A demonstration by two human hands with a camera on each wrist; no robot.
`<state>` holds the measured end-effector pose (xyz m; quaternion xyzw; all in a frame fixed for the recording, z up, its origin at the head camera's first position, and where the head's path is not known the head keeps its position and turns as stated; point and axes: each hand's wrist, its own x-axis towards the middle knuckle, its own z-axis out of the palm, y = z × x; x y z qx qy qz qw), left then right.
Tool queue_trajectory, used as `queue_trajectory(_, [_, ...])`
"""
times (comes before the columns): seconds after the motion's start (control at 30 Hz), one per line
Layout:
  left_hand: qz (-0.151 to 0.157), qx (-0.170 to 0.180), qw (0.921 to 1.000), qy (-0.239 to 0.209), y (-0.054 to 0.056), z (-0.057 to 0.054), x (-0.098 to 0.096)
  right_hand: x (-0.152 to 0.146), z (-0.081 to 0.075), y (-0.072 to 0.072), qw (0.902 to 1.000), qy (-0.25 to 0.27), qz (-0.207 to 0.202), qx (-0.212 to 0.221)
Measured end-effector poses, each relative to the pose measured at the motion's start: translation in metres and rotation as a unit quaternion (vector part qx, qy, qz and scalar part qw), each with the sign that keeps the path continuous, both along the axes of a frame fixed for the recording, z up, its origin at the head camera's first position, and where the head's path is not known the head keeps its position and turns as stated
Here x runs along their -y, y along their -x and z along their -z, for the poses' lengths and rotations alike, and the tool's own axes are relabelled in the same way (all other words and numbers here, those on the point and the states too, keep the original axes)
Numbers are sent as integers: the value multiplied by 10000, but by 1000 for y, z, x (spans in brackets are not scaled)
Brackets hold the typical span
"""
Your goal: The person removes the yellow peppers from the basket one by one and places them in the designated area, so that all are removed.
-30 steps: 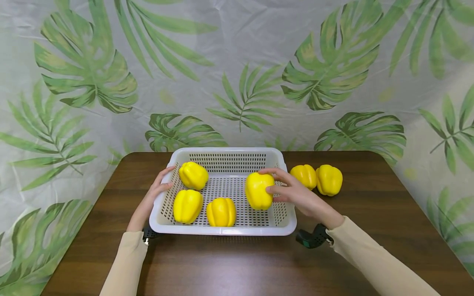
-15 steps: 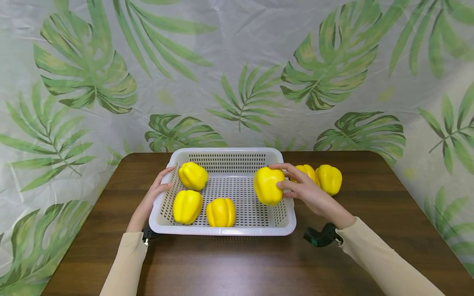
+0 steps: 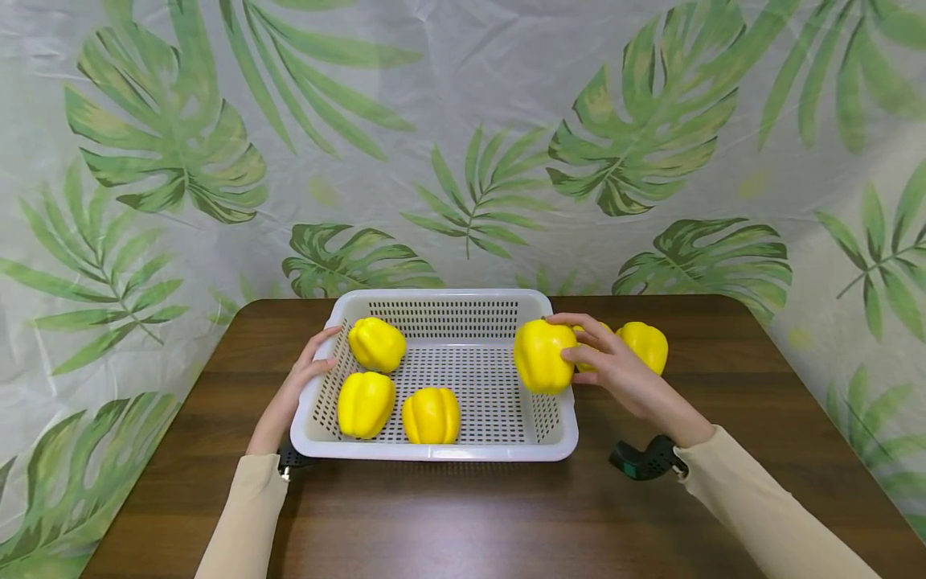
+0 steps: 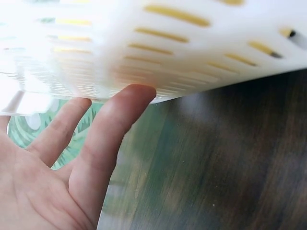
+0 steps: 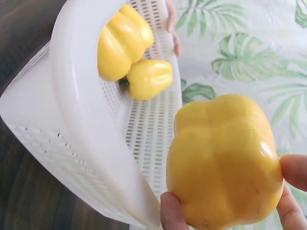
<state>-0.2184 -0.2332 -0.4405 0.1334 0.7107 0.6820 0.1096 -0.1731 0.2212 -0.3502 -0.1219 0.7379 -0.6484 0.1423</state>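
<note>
My right hand (image 3: pixel 615 366) grips a yellow bell pepper (image 3: pixel 544 356) between fingers and thumb. The pepper is held up over the right wall of a white perforated plastic basket (image 3: pixel 434 453); in the right wrist view that same pepper (image 5: pixel 225 163) fills the lower right, beside the rim. At the basket's left side, my left hand (image 3: pixel 304 374) touches the outer wall with its fingertips. The left wrist view shows the thumb (image 4: pixel 108 129) and a finger extended against the slotted wall. Inside the basket, toward its left, lie three yellow bell peppers (image 3: pixel 366 404).
Right of the basket, two more yellow bell peppers sit on the dark wooden table (image 3: pixel 434 523); the right one (image 3: pixel 645 346) shows well, while the right hand mostly covers the other. Behind the table hangs a pale leaf-patterned cloth (image 3: pixel 492 96).
My right hand has carried the bell pepper from over the basket's right part rightward and slightly back, to its right wall. The left hand and the basket have stayed put.
</note>
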Motion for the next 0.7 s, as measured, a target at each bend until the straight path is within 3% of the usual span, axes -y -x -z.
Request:
queue_trajectory(0.17, [-33, -54, 9997, -229, 3, 0, -2, -7, -2, 0, 10000, 52, 31, -57])
queue_trajectory(0.37, [0, -11, 9999, -131, 2, 0, 0, -16, -2, 2, 9998, 20, 184, -14])
queue_trajectory(0.53, [-49, -69, 9988, -484, 6, 0, -3, -25, -1, 3, 9997, 79, 221, -20])
queue_trajectory(0.7, [-9, 35, 9998, -210, 1, -1, -1, -34, 0, 5, 9996, 89, 246, -64])
